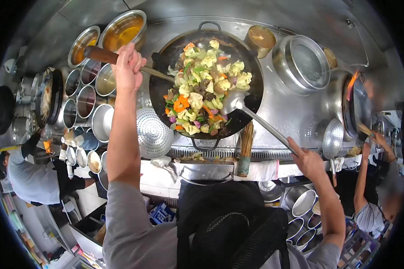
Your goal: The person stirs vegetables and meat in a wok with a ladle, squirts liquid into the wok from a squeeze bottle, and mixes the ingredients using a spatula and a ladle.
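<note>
A large black wok point(251, 58) with loop handles holds mixed vegetables point(202, 89): pale cauliflower pieces, carrot slices, dark fungus, green stalks and purple bits. My left hand point(129, 67) is closed around a wooden-handled tool point(102, 55), whose metal shaft runs into the food from the left; its working end is hidden. In my right hand point(308, 159) is the handle of a steel ladle point(265, 122). The ladle's bowl rests against the right side of the vegetables.
A perforated strainer point(154, 133) lies left of the wok, beside several metal pots of sauces. A bamboo brush point(245, 150) stands at the front edge. A large pot point(307, 62) sits to the right. Co-workers stand at far left and right; flame rises at a right-hand wok point(361, 105).
</note>
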Demonstrator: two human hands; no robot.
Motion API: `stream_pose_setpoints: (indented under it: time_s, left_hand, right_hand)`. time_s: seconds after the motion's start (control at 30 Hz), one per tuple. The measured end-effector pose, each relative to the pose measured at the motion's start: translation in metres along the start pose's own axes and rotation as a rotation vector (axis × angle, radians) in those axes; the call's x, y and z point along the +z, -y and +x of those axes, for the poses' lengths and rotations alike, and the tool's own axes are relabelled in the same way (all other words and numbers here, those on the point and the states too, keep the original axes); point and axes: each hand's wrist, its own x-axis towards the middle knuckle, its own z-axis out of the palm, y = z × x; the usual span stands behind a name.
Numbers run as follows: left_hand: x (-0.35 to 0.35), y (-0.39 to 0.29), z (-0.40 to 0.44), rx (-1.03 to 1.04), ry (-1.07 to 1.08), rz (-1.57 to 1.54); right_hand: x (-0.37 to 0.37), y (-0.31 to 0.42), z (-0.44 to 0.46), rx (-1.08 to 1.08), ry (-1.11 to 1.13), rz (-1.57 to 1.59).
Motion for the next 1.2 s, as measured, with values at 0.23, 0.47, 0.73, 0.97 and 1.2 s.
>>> stream_pose_setpoints:
  time_s: [0.23,0.47,0.73,0.97,1.2]
  left_hand:
    - [0.035,-0.006,-0.035,0.074,-0.017,0.006]
    - [0.077,-0.022,-0.072,0.170,-0.007,0.152]
    - [0.107,-0.045,-0.108,0.346,-0.003,0.341]
    - [0.122,-0.066,-0.154,0.495,-0.127,0.262]
    - [0.132,-0.085,-0.214,0.672,-0.343,0.268]
  right_hand:
    - [0.082,0.030,0.038,-0.056,-0.090,0.366]
    - [0.085,0.096,0.041,-0.037,-0.103,0.784]
    - [0.037,0.123,0.029,0.021,-0.108,0.825]
    - [0.000,0.098,-0.011,0.002,-0.168,0.639]
    - [-0.003,0.046,-0.006,-0.171,-0.368,0.629]
